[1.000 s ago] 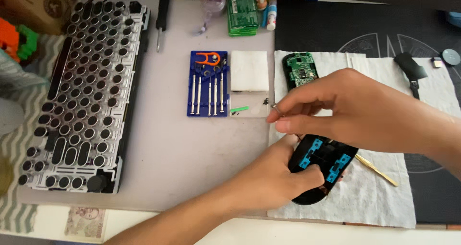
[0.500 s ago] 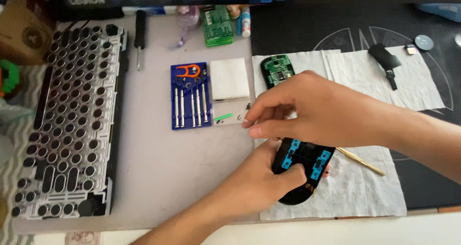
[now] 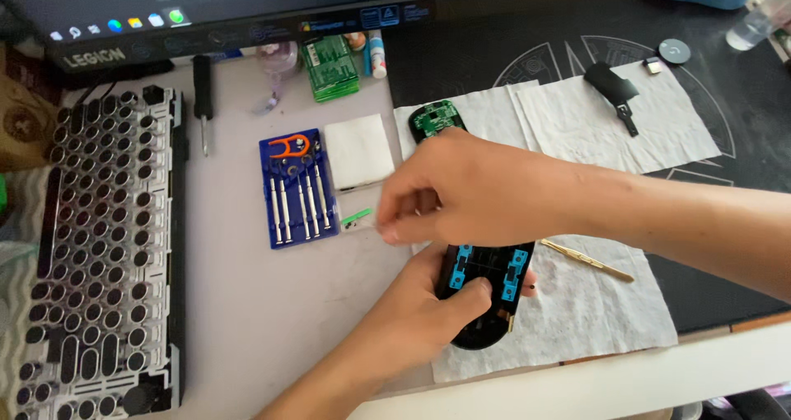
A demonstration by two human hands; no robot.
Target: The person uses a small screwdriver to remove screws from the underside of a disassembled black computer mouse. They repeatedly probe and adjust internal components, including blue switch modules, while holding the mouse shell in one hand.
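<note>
The left hand (image 3: 428, 309) grips a black mouse shell (image 3: 486, 292) on a paper towel (image 3: 593, 313), long axis toward the person. The right hand (image 3: 470, 193) hovers just above-left, fingertips pinched; contents unclear.

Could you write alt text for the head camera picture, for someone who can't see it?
A person's left hand holds an upturned black computer mouse with blue pads over a paper towel, while the right hand pinches something small above it. Beside them lie a blue screwdriver set, a green circuit board and a keyless keyboard frame.
</note>
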